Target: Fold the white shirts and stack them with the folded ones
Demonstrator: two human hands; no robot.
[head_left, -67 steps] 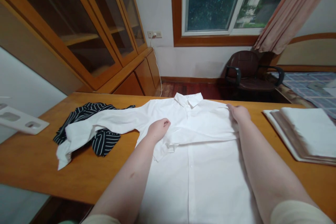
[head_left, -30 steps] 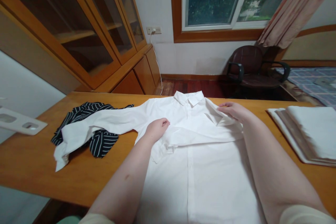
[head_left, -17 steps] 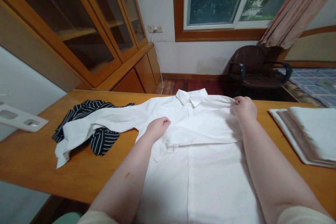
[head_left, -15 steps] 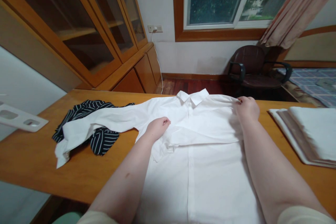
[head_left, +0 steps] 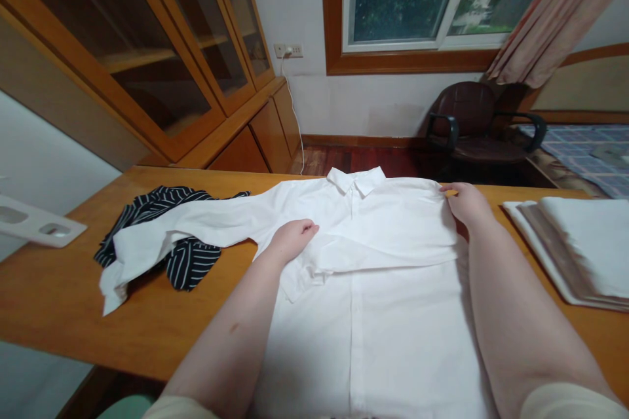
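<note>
A white collared shirt (head_left: pixel 383 301) lies flat on the wooden table (head_left: pixel 63 301), collar away from me. One sleeve is folded across its chest; the other sleeve stretches left over a striped garment (head_left: pixel 189 262). My left hand (head_left: pixel 292 237) rests on the shirt near the left armpit, fingers curled and pinching the folded sleeve's cuff. My right hand (head_left: pixel 466 203) sits at the shirt's right shoulder edge, fingers closed on the fabric there.
A stack of folded white and beige cloth (head_left: pixel 574 245) lies at the table's right. A white plastic object (head_left: pixel 34 226) juts in at the left. Glass-door wooden cabinets (head_left: pixel 162 59) stand left; a dark armchair (head_left: pixel 472 124) and a window are beyond the table.
My right hand lifted the shirt's right shoulder inward, then drew it back out to the right edge and flattened it. The left hand stayed put.
</note>
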